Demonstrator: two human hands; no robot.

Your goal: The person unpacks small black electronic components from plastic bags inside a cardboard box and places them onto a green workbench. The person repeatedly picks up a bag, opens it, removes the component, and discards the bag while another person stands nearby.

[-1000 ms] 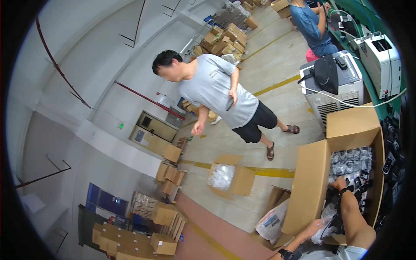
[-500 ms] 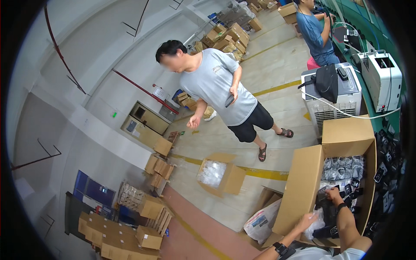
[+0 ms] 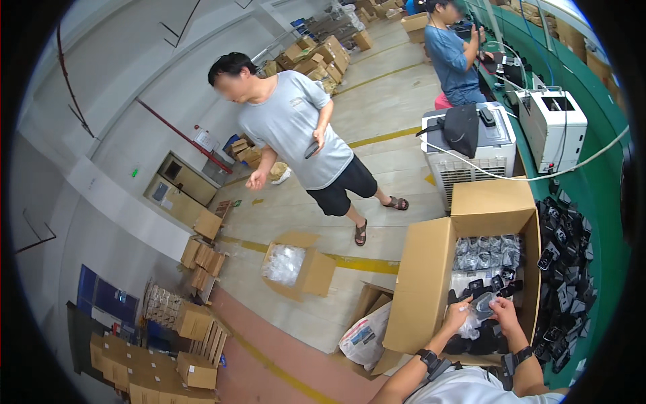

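Both hands are over a large open cardboard carton point(image 3: 422, 283). My left hand point(image 3: 457, 315) is closed on a crumpled clear plastic bag point(image 3: 469, 327). Close beside it, my right hand point(image 3: 503, 314) pinches the same bag at its other side. A dark item point(image 3: 482, 305) shows through the plastic between the hands; its exact kind is too small to tell. Below and around the hands lie loose small black devices point(image 3: 496, 283) inside the carton. Toward its far end sit rows of bagged devices point(image 3: 486, 253) in clear plastic.
On the green bench point(image 3: 592, 202) at right lies a heap of small black devices point(image 3: 562, 289). Beyond the carton stand a grey-white cooler point(image 3: 471, 172) and a white machine point(image 3: 553, 128). One person point(image 3: 296, 128) stands ahead; another point(image 3: 451, 60) works at the bench. A carton of plastic bags point(image 3: 316, 273) sits on the floor.
My right hand has come back from deeper in the carton to meet my left hand at the plastic bag. The view has shifted to the right.
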